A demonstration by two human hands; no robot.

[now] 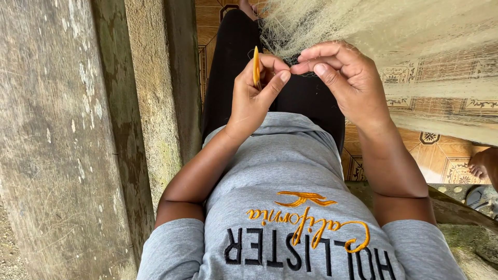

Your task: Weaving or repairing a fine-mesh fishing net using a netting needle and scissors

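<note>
My left hand (254, 96) grips a slim yellow netting needle (256, 66), held upright between thumb and fingers. My right hand (345, 83) is close beside it, its thumb and forefinger pinching strands of a pale, fine-meshed fishing net (373, 26). The two hands nearly touch at the fingertips above my lap. The net drapes from the top of the view across to the right. I wear a grey shirt and black trousers (233, 57).
A weathered concrete and wood post (78, 129) fills the left side. A patterned tile floor (441, 155) lies under the net on the right. Another person's bare foot (480, 166) shows at the right edge.
</note>
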